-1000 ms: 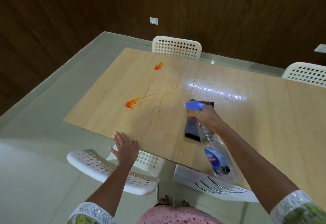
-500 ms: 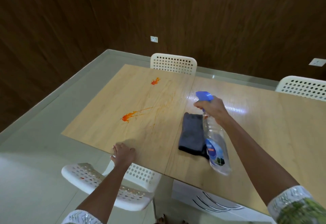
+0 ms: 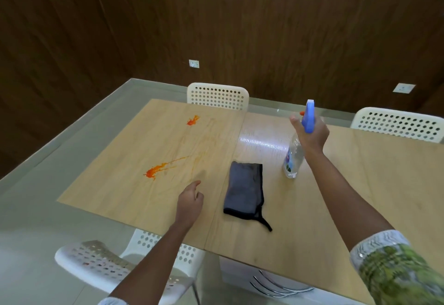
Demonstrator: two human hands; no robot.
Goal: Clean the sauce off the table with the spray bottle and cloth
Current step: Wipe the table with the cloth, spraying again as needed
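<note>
- Dark wood-panelled room, pale wooden table (image 3: 348,196), white perforated chairs (image 3: 217,95) on far and near sides.
- Right hand (image 3: 311,134) wrapped around neck of spray bottle (image 3: 294,155), fingers closed under blue trigger head; bottle upright, base at or just above table, cannot tell which.
- Left hand (image 3: 189,202) empty, loosely curled, index finger out, hovering low over table.
- Grey cloth (image 3: 245,190) folded flat, below and left of bottle grip, between both hands, untouched.
- Sauce (image 3: 153,172): larger orange splat with thin streak, well left of grip; smaller splat (image 3: 193,121) farther out, left of nozzle level. Faint orange smear between them.
- Risks, as judgement: nozzle appears aimed away from sauce, so spray from here likely misses; needs re-aim left.
- Reach across to far splat could drag sleeve (image 3: 394,271) through wet patch.
- Wiping streak sideways could spread it instead of lifting it.
</note>
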